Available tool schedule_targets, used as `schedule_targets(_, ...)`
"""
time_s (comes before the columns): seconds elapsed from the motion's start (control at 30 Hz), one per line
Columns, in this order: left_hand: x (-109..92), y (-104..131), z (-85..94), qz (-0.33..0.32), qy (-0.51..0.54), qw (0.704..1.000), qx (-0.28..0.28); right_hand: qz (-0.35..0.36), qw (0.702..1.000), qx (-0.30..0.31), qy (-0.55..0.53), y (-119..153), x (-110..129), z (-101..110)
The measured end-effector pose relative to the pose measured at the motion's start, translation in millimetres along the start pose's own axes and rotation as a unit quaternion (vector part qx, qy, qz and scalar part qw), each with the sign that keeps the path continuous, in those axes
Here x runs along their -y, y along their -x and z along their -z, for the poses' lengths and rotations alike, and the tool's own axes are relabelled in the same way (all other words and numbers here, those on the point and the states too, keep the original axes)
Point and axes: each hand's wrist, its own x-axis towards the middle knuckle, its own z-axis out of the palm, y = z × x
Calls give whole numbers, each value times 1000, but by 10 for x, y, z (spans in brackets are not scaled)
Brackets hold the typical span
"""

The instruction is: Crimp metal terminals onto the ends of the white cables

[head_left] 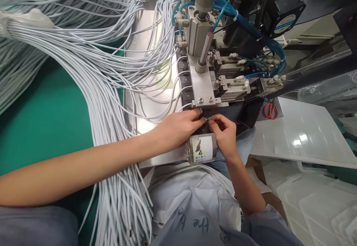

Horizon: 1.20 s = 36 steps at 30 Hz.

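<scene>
At the front end of a metal pneumatic machine, my left hand and my right hand meet with fingertips almost touching. Both pinch the small stripped end of a cable, where tiny wires show. Just above, white cables run from the left into black blocks along the machine's side. A clear-covered warning label sits right below my hands. The fine detail between my fingertips is too small to make out.
A thick bundle of white cables spreads over a green surface and a metal plate. Blue air hoses loop over the machine. To the right are a dark phone, red-handled scissors and a white board.
</scene>
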Motion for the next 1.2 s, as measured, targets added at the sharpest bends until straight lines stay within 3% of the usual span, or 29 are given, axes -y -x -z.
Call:
schedule_targets(0.17, -3, 1, 10, -6, -24, 1000, 15, -46, 998, 26, -35, -47, 37, 29)
schedule_targets(0.4, -17, -33, 79, -14, -57, 994, 89, -130, 985, 87, -78, -147, 61, 60)
schedule_targets(0.77, -31, -40, 110, -11, -32, 995, 91, -67, 995, 50, -49, -147, 63, 50)
schedule_targets(0.93, -32, -42, 102, -16, -37, 995, 90, -89, 990, 97, -56, -151, 24, 27)
schedule_targets(1.1, -93, 13, 163, -6, -97, 994, 53, -29, 989, 140, -37, -165, -38, 23)
schedule_targets(1.2, -152, 66, 247, 24, -141, 989, 41, 17, 993, 116, 32, -185, -34, 56)
